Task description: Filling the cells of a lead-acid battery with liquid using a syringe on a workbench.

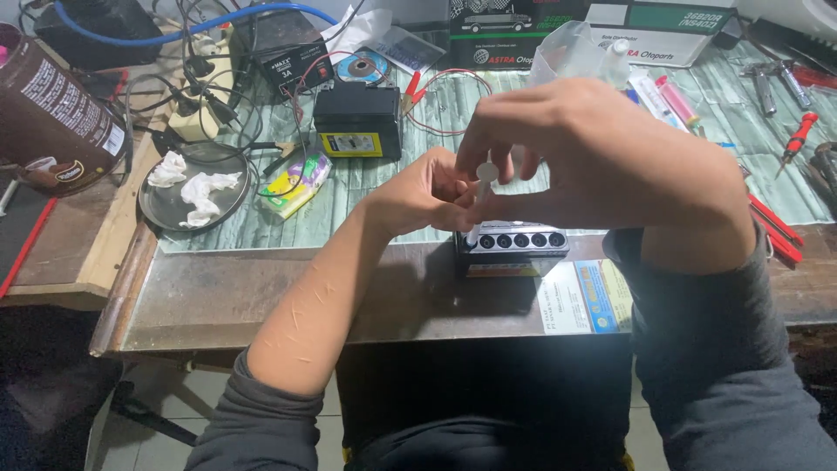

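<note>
White plastic is what I pinch: a thin syringe (482, 187) stands nearly upright between my hands, its flat round top level with my fingertips and its tip pointing down at the left end of a small battery (512, 249); my right hand (593, 153) is curled over it from above, thumb and first fingers pressed on the top part, while my left hand (427, 194) comes in from the side with its fingers folded around the lower barrel; how tightly that hand closes I cannot tell, since the right one covers part of it; the battery sits on the near edge of the grey metal bench (261, 292), just under my hands, with a row of round dark filler holes along its silver top; a folded leaflet (586, 296) lies touching its right side; further back stands a second, black battery (357, 120) with red wires (445, 83) clipped beside it; to the left a round metal tray (196, 187) holds crumpled white tissue (202, 194); a brown jar (52, 109) stands at the far left; red screwdrivers (798, 139) lie on the right.
</note>
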